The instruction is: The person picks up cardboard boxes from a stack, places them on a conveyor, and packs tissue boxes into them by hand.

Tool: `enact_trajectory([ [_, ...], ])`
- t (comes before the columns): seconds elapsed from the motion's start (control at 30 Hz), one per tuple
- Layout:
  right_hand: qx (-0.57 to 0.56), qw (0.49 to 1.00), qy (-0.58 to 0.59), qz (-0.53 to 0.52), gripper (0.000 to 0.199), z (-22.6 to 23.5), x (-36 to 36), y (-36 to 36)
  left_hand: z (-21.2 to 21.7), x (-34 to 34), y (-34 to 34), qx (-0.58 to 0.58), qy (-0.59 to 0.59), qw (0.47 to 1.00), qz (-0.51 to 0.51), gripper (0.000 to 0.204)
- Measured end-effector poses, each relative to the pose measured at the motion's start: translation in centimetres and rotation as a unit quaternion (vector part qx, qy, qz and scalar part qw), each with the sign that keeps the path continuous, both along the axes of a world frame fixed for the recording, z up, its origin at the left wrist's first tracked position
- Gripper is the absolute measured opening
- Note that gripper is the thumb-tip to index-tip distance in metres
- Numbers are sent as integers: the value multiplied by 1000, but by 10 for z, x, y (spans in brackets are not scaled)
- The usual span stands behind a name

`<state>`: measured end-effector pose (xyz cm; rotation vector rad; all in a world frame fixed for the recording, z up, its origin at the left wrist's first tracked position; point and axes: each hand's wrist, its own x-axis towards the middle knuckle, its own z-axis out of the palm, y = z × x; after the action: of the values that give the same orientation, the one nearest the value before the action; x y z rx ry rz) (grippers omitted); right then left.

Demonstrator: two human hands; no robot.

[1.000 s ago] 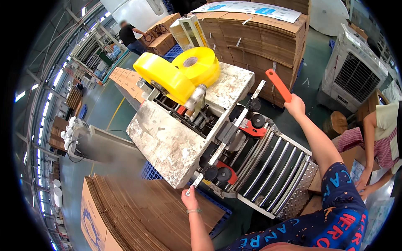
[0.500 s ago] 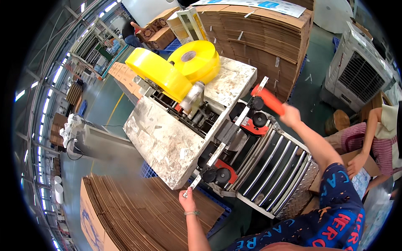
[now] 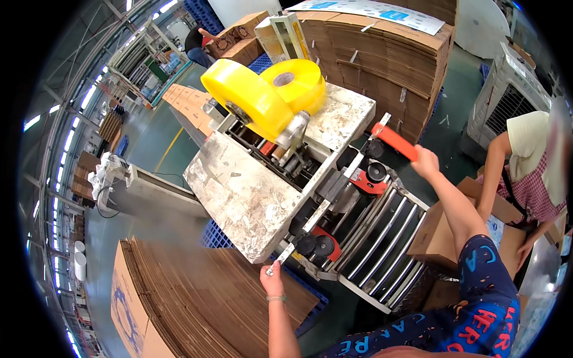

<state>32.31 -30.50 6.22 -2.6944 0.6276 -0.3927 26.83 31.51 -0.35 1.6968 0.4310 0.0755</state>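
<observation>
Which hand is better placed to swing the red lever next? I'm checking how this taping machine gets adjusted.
The right hand, probably: it already grips the red lever at the machine's far corner. The left hand is at the metal guide end on the near corner, far from the lever.

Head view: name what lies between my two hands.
Between left hand and right hand, the head view shows black guide wheels on red brackets and steel rollers.

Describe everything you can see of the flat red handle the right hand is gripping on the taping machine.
The flat red handle is a straight, glossy bar, plastic or painted metal by its look. It slants from a pale metal bracket at its upper-left end down to the right hand, which closes around its lower end. It sits at the grey taping machine's far corner, above the steel rollers.
</observation>
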Motion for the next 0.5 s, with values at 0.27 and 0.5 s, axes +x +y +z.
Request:
enact_trajectory([
  [0.27, -24, 998, 47, 34, 21, 9, -15, 23, -8, 7, 0, 2, -44, 999, -6, 34],
  [0.5, 32, 995, -59, -80, 24, 71, -33, 69, 5, 1, -13, 45, -76, 996, -10, 35],
])
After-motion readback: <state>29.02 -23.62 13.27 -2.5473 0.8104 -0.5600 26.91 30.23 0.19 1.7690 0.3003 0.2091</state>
